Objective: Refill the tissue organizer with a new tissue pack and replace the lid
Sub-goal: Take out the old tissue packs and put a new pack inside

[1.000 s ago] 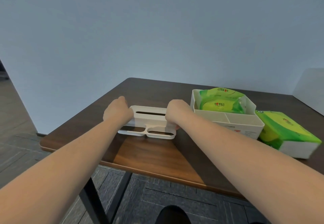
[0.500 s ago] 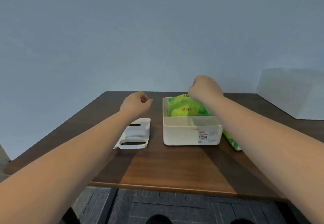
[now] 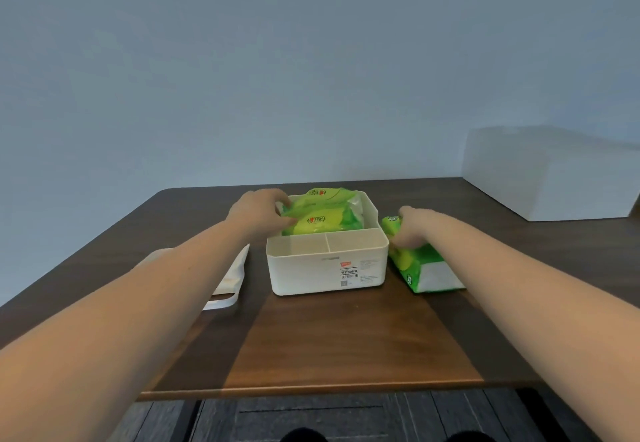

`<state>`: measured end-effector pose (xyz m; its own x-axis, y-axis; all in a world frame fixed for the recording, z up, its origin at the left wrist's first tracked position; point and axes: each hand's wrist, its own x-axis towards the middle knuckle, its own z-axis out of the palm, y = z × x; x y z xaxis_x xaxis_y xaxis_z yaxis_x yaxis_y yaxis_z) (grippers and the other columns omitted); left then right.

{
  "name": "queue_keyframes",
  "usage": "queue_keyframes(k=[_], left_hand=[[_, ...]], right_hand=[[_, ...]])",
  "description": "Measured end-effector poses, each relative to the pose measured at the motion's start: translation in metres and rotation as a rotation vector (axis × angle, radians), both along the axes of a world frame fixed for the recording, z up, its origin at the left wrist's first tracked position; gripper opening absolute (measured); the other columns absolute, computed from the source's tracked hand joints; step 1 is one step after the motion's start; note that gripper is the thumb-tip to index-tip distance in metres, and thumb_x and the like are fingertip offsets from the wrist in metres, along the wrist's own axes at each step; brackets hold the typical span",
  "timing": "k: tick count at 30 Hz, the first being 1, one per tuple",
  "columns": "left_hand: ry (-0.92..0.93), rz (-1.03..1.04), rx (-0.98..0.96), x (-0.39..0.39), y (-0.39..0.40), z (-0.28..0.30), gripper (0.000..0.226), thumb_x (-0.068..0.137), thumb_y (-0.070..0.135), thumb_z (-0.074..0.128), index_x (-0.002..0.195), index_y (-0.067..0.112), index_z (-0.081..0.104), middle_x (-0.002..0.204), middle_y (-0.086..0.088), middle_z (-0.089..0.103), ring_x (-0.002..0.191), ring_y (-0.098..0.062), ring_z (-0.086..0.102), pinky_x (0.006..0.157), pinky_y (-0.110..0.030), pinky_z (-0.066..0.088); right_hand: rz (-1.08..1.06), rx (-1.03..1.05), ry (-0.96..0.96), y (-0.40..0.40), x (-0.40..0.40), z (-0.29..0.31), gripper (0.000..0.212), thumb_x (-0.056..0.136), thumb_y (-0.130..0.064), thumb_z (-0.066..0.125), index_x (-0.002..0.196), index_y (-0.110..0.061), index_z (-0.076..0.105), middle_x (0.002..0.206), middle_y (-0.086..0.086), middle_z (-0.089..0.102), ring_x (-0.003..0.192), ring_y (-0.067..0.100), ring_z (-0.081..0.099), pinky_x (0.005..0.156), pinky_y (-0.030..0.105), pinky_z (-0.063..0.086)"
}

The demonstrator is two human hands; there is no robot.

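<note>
The white tissue organizer (image 3: 325, 268) stands open in the middle of the table, its two small front compartments bare. A crumpled green tissue pack (image 3: 322, 215) fills its rear compartment, and my left hand (image 3: 258, 215) grips that pack's left end. Just right of the organizer lies a full green tissue pack (image 3: 420, 265); my right hand (image 3: 414, 228) closes over its far end. The white lid (image 3: 227, 286) lies flat on the table left of the organizer, mostly hidden under my left forearm.
The brown wooden table (image 3: 346, 337) ends at a front edge close to me, with dark floor below. A large white box (image 3: 550, 178) sits at the far right against the grey wall.
Both hands let go of the lid, which now lies left of the organizer. My left hand went into the organizer onto the old pack; my right hand came down onto the new pack.
</note>
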<state>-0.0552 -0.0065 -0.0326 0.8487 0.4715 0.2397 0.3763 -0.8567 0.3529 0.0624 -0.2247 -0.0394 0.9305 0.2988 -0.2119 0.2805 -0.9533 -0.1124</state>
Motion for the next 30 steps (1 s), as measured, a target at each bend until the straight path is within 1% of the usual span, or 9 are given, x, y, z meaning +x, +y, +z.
queue_keyframes(k=[4,7,10,13,16,20,24,26,30], left_hand=[[-0.086,0.010,-0.009,0.003,0.001,0.000,0.026,0.089,0.031,0.060,0.111,0.023,0.071,0.101,0.002,0.068,0.100,-0.021,0.061,0.078,-0.029,0.046],[-0.271,0.021,-0.084,0.005,0.002,0.005,0.021,0.089,0.029,0.060,0.102,0.018,0.073,0.090,0.003,0.065,0.094,-0.021,0.060,0.077,-0.028,0.044],[-0.446,0.050,-0.224,0.008,0.001,0.015,0.015,0.087,0.025,0.062,0.088,0.013,0.072,0.074,0.002,0.061,0.077,-0.020,0.054,0.071,-0.029,0.043],[-0.540,0.071,-0.312,0.009,0.007,0.025,0.014,0.087,0.025,0.062,0.081,0.013,0.066,0.063,0.006,0.051,0.071,-0.021,0.049,0.068,-0.029,0.041],[-0.583,0.131,-0.247,0.011,0.018,0.031,0.019,0.089,0.025,0.059,0.087,0.009,0.068,0.068,0.002,0.054,0.074,-0.022,0.051,0.067,-0.029,0.038],[-0.631,0.215,-0.189,0.013,0.036,0.025,0.026,0.091,0.024,0.053,0.093,0.004,0.069,0.081,-0.005,0.061,0.079,-0.027,0.055,0.068,-0.031,0.038],[-0.775,0.308,-0.160,0.010,0.051,0.022,0.027,0.094,0.023,0.048,0.098,0.006,0.068,0.090,-0.009,0.066,0.082,-0.027,0.055,0.071,-0.031,0.040],[-0.762,0.317,-0.123,0.010,0.059,0.018,0.028,0.094,0.020,0.046,0.098,0.006,0.070,0.093,-0.011,0.068,0.086,-0.031,0.059,0.074,-0.035,0.043],[-0.554,0.295,-0.105,0.018,0.073,0.002,0.024,0.083,0.016,0.045,0.078,0.011,0.068,0.091,-0.022,0.072,0.080,-0.035,0.062,0.071,-0.037,0.047]], right_hand=[[-0.019,-0.026,0.048,0.000,0.004,-0.006,0.114,0.055,-0.062,0.069,0.149,-0.034,0.010,0.149,0.012,0.036,0.134,0.040,0.036,0.103,0.052,0.041],[-0.088,0.028,0.017,-0.002,0.005,-0.010,0.106,0.053,-0.053,0.066,0.145,-0.043,0.015,0.145,0.014,0.035,0.129,0.041,0.040,0.099,0.054,0.042],[-0.118,0.073,0.004,-0.006,0.002,-0.009,0.097,0.063,-0.047,0.065,0.146,-0.040,0.015,0.147,0.016,0.029,0.132,0.043,0.035,0.101,0.056,0.039],[-0.120,0.126,-0.003,-0.006,0.007,-0.007,0.098,0.061,-0.045,0.064,0.147,-0.037,0.018,0.145,0.017,0.033,0.131,0.042,0.036,0.103,0.054,0.039],[-0.131,0.186,-0.033,-0.006,0.012,-0.003,0.090,0.065,-0.043,0.063,0.145,-0.036,0.022,0.144,0.016,0.035,0.130,0.041,0.038,0.101,0.050,0.039],[-0.153,0.246,-0.198,-0.002,0.017,0.008,0.074,0.073,-0.042,0.060,0.139,-0.035,0.030,0.137,0.016,0.039,0.127,0.040,0.040,0.096,0.051,0.036],[-0.134,0.353,-0.300,0.006,0.021,0.027,0.071,0.073,-0.038,0.059,0.138,-0.037,0.030,0.134,0.014,0.041,0.125,0.040,0.042,0.098,0.050,0.034],[-0.104,0.411,-0.333,0.012,0.022,0.037,0.074,0.073,-0.038,0.060,0.140,-0.040,0.028,0.134,0.013,0.040,0.124,0.039,0.043,0.098,0.050,0.034],[0.022,0.496,-0.420,0.028,0.016,0.054,0.077,0.074,-0.041,0.062,0.141,-0.042,0.025,0.138,0.012,0.037,0.124,0.039,0.043,0.098,0.050,0.034]])
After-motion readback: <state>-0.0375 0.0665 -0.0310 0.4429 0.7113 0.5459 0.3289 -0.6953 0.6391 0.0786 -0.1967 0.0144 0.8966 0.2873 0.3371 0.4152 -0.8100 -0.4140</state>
